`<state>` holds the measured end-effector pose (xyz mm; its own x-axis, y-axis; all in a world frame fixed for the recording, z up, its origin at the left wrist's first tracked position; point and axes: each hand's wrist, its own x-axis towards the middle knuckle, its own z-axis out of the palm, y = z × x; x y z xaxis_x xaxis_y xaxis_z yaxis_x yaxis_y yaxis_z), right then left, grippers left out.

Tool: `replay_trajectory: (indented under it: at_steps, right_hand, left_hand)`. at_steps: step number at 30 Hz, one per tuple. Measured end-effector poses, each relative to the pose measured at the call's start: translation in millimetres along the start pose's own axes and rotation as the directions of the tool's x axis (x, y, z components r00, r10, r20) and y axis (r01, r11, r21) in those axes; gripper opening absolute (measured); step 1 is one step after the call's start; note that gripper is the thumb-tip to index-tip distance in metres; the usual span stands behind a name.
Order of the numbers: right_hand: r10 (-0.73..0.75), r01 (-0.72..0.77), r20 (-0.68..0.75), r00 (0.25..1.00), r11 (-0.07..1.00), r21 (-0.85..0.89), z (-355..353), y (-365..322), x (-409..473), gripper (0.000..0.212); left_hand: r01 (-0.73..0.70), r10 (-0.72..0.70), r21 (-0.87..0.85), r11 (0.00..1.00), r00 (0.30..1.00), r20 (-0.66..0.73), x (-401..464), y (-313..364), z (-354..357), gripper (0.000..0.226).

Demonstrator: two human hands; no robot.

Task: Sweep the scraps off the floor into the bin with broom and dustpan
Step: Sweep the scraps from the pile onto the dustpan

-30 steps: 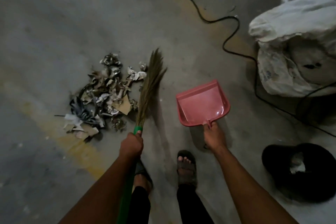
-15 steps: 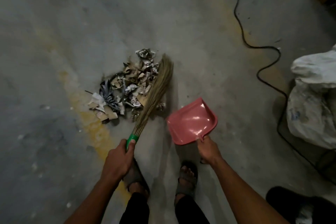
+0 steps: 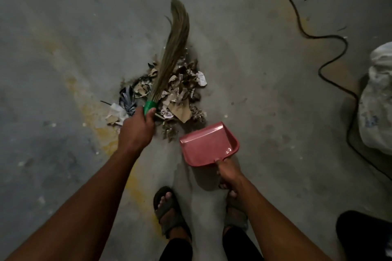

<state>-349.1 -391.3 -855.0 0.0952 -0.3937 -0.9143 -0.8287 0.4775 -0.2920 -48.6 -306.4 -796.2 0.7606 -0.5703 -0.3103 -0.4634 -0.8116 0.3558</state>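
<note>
Green-collared broom [image 3: 174, 48] gripped in curled left hand [image 3: 135, 131] fingers; right hand [image 3: 228, 172] clasps the pink dustpan [image 3: 209, 144].

The scraps [image 3: 169, 93] are heaped on the floor [image 3: 63, 27], ahead of the feet. The broom [image 3: 171, 53] is laid across the heap, its tip reaching beyond it. The dustpan [image 3: 209, 144] is placed just right of and nearer than the heap. A cable [image 3: 331, 48] is run along the floor to the right, with a sack [image 3: 377, 101] at the right edge.
</note>
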Motion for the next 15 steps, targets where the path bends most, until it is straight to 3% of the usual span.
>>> replay_trajectory:
  at_steps: [5,10,15]
  right_hand:
    - [0.017,-0.018,0.022,1.000,0.998,0.053,36.9,-5.4,28.6,0.038]
    - [-0.054,0.054,0.013,0.998,0.999,0.003,58.2,-9.7,56.2,0.035]
    - [-0.090,0.089,-0.026,0.996,0.996,-0.032,63.1,-14.1,75.8,0.039]
  left_hand:
    - [0.030,-0.029,0.128,0.991,0.999,-0.014,81.2,-2.6,-2.5,0.049]
    - [0.036,-0.075,0.275,0.961,0.988,0.132,145.7,-12.2,4.4,0.037]
    - [-0.063,-0.044,0.407,0.911,0.967,0.250,150.3,-50.0,18.6,0.035]
